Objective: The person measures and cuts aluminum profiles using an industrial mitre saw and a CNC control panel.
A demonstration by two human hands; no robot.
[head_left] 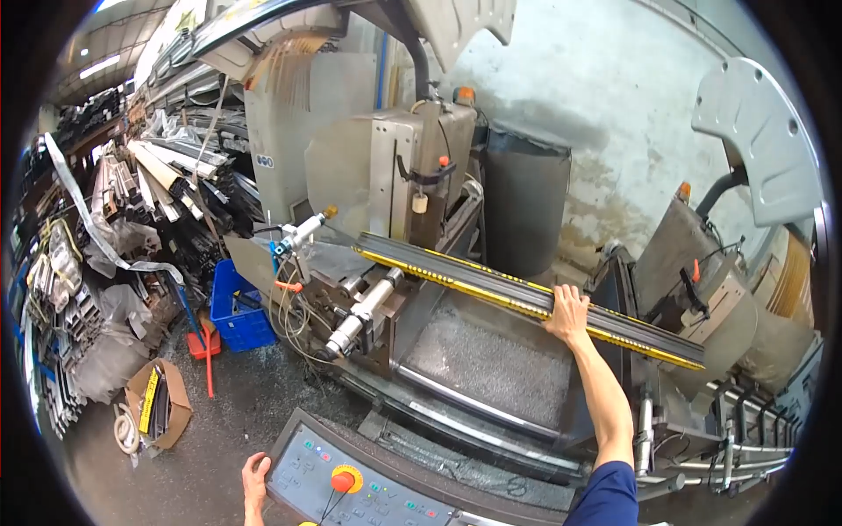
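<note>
The half-curled right hand (568,313) clasps long profiles (504,284) beneath it, likely stiff, best held mid-length, the left hand (254,478) loosely open, empty

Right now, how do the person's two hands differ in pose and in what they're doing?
The right hand holds a long black-and-yellow piece; the left hand holds nothing that shows. The right hand is stretched far forward, while the left hand is closer in, beside the edge of the control panel. Both are bare.
</note>
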